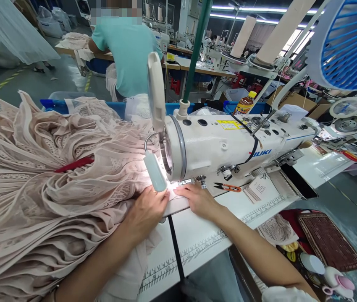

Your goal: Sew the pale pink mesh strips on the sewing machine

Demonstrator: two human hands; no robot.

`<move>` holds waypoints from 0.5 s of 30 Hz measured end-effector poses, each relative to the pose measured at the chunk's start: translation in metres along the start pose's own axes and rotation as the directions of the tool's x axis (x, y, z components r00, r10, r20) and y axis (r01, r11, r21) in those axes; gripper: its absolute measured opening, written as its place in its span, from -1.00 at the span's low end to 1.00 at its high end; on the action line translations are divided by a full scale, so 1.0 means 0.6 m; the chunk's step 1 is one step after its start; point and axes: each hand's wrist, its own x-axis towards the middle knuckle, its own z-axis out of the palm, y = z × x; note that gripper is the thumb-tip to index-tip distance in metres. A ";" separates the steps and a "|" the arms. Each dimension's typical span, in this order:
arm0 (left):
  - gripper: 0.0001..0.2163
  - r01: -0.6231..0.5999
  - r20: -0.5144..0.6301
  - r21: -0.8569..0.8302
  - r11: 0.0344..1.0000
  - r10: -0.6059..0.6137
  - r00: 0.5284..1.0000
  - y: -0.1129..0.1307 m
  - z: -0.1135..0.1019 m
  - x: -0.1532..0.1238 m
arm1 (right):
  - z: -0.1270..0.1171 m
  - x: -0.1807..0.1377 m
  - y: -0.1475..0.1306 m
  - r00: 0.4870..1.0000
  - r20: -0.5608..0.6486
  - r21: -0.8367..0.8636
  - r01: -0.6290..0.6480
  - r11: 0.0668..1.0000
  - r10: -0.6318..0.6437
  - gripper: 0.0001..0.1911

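Note:
A white sewing machine point(210, 144) stands in front of me, its lamp point(155, 171) lighting the needle area. My left hand point(150, 205) is beside the lamp, fingers closed on the edge of a pale beige fabric point(172, 194) at the presser foot. From the other side, my right hand point(199, 201) rests with its fingers stretched out toward the needle, touching the fabric on the machine bed. The needle tip is hidden by glare and the lamp. A large heap of beige lace garments point(103, 172) lies left of my left hand, with a red strip point(75, 164) among them.
Orange-handled thread snips point(228, 187) and a stack of paper labels point(256, 188) lie right of my right hand. A black tray point(298, 180) sits at the table edge. Behind the machine are a bottle point(244, 104), thread cones point(243, 37), a blue fan point(351, 44) and a seated person point(128, 54).

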 end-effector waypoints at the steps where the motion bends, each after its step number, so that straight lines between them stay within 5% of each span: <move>1: -0.69 -0.012 0.021 -0.018 1.000 0.012 1.000 -0.001 -0.001 0.001 | 0.002 -0.001 0.001 1.000 -0.026 0.019 -0.003 1.000 0.004 -0.48; 6: -0.56 0.064 0.114 -0.024 0.998 -0.061 0.992 -0.004 -0.004 0.003 | 0.003 -0.004 0.001 0.991 -0.124 0.111 -0.029 0.993 0.043 -0.50; 15: -0.67 0.250 0.196 -0.174 0.953 -0.215 0.957 -0.003 -0.008 0.009 | 0.000 -0.002 0.001 0.978 -0.197 0.150 -0.036 0.988 0.065 -0.55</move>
